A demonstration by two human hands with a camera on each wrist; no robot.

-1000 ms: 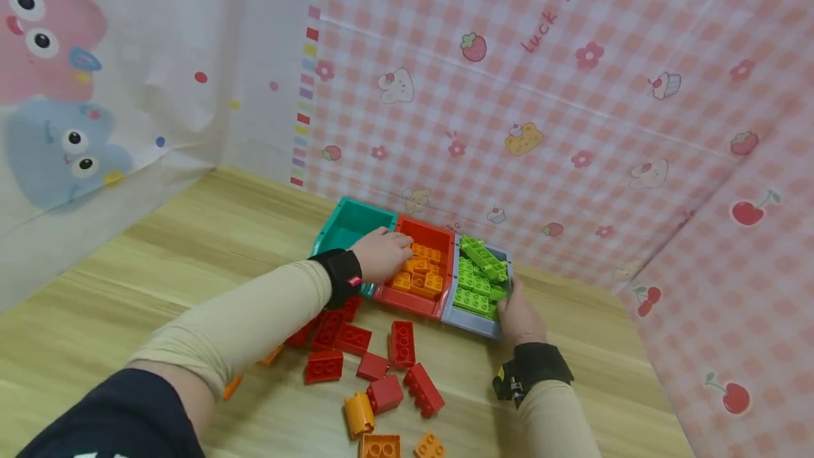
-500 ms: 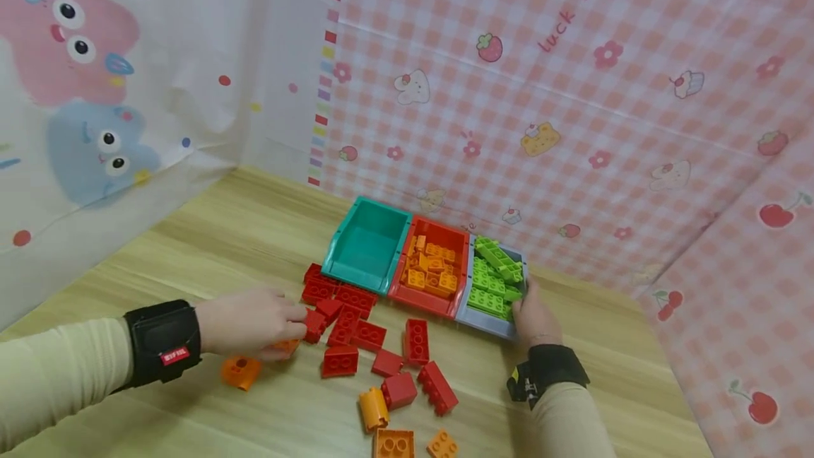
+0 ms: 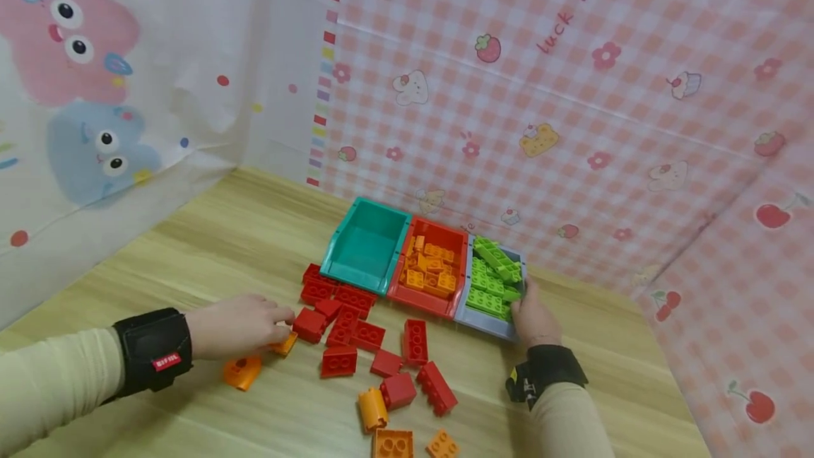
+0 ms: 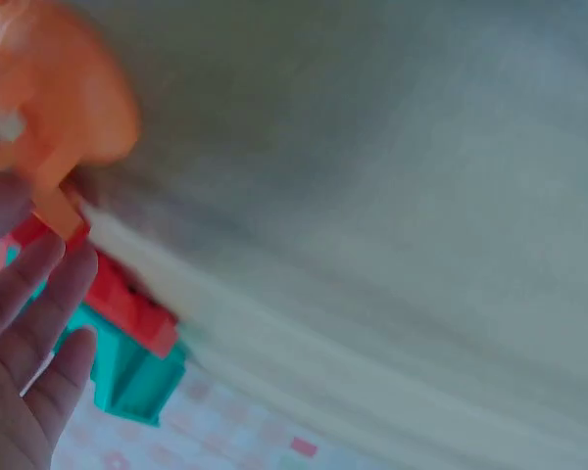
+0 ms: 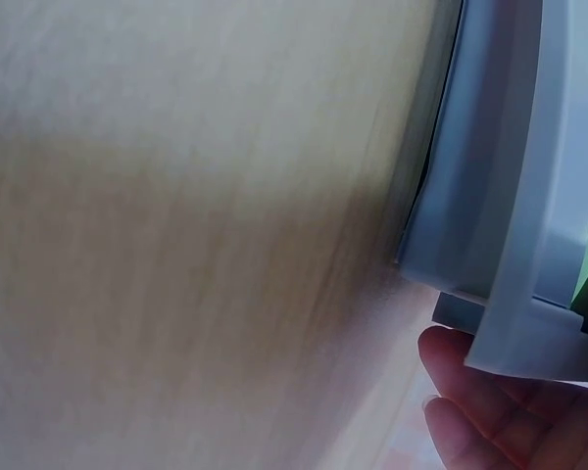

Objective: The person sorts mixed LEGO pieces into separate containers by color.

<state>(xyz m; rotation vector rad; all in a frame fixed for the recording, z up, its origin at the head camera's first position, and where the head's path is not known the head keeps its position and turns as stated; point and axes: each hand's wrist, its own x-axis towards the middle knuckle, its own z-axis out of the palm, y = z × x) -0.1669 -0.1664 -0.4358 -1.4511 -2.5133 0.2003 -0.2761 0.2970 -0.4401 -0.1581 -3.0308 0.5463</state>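
In the head view my left hand [image 3: 238, 327] is low over the table, its thumb and fingertips around a small orange toy brick [image 3: 284, 345]. The left wrist view shows this brick [image 4: 61, 213] between thumb and fingers. A curved orange brick [image 3: 242, 373] lies below that hand. On the right, my right hand [image 3: 537, 316] grips the outer side of the grey bin [image 3: 486, 324], which holds green bricks [image 3: 488, 281]. The right wrist view has fingers under the lip of this bin [image 5: 529, 338], with the thumb partly hidden.
Left of the grey bin stand a red bin [image 3: 420, 299] with orange bricks and an empty teal bin [image 3: 365, 249]. Several red bricks [image 3: 343, 324] lie before them. Nearer lie an orange rounded brick [image 3: 372, 410] and two more orange ones [image 3: 392, 444]. Patterned cloth [image 3: 470, 112] rises behind.
My left hand has left the red bin, come down left to the table, and shifted slightly further left with its fingers at the orange brick. My right hand stays on the grey bin.
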